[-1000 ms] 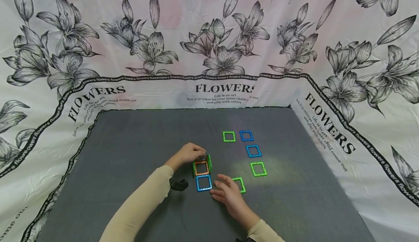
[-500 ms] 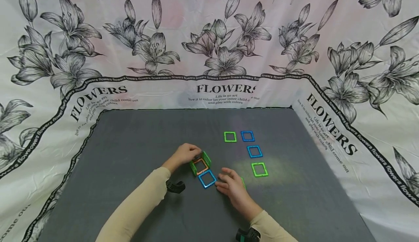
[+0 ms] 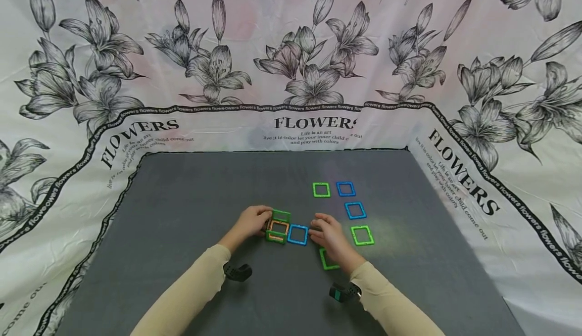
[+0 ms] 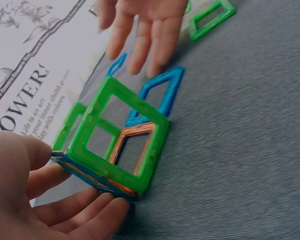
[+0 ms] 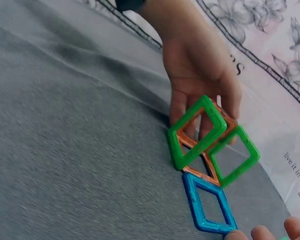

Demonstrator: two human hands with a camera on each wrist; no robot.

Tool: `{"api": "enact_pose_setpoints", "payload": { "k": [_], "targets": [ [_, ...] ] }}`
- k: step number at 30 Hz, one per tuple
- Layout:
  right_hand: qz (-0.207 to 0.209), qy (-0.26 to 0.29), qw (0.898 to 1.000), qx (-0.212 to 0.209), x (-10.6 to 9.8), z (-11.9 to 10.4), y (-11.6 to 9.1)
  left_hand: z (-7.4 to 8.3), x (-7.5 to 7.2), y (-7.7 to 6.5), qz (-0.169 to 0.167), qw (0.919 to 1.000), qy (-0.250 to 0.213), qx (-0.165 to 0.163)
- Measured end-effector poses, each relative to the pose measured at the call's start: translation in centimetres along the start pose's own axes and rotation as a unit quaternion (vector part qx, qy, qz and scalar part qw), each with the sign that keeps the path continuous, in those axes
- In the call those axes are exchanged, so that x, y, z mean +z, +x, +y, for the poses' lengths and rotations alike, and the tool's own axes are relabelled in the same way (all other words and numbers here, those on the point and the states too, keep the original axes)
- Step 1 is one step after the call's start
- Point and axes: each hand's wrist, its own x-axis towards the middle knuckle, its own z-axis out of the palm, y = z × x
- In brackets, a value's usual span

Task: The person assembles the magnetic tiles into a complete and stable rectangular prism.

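One light box (image 5: 205, 145), pinched at its left wall (image 4: 97, 179)

At far left, the left hand (image 3: 247, 222) has thumb and fingers curled about that wall, where blue and orange tile edges lie together. This looks a sound place to take hold: the layered edge gives the fingertips something firm to squeeze.

Next along, the near green wall (image 4: 156, 157) and far green wall (image 5: 241, 171) stand at either side of an orange floor tile (image 5: 202, 175), on the tabletop (image 3: 191, 194). Each tile seems stiff, light, smooth plastic, perhaps a bit slippery. The weak points are probably the seams, which may hinge or part if a wall is tugged alone; better to carry from low down.

Right of the floor, a blue tile (image 5: 194, 205) lies flat against it, and would likely swing if lifted by its outer edge.

The right hand (image 3: 332, 237) grasps nothing, fingers loose just beside the blue tile; whether they touch it, I cannot tell.

Beyond lie loose tiles (image 3: 362, 244), green and blue, best pinched across their rims.
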Motion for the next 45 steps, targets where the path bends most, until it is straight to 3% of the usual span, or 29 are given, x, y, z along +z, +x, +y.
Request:
{"api": "enact_pose_setpoints", "payload": {
  "k": [7,13,29,37,39,42,43,45],
  "targets": [
    [0.004,-0.012,1.000,-0.013,0.2,-0.6,1.4,-0.8,0.7,-0.6,0.029,0.9978,-0.056,-0.019],
    [0.009,-0.027,1.000,-0.013,0.3,-0.7,2.1,-1.5,1.0,-1.4,0.051,0.9949,-0.087,-0.005],
    [0.023,-0.061,0.998,-0.016,0.9,-0.5,2.4,-2.6,1.1,-2.1,0.061,0.9938,-0.092,0.013],
    [0.038,-0.134,0.990,-0.033,0.5,-1.7,4.0,-3.0,1.3,-2.5,0.057,0.9910,-0.120,0.015],
    [0.047,-0.170,0.983,-0.046,0.1,-2.2,4.8,-3.2,1.5,-2.6,0.055,0.9904,-0.125,0.022],
    [0.062,-0.258,0.960,-0.087,-0.9,-3.1,6.2,-3.4,1.7,-2.6,0.052,0.9897,-0.129,0.034],
    [0.065,-0.293,0.948,-0.107,-1.2,-3.3,6.7,-3.5,1.8,-2.6,0.050,0.9896,-0.129,0.038],
    [0.068,-0.371,0.913,-0.155,-1.9,-3.7,7.7,-3.5,1.9,-2.6,0.047,0.9894,-0.129,0.048]
  ]
}}
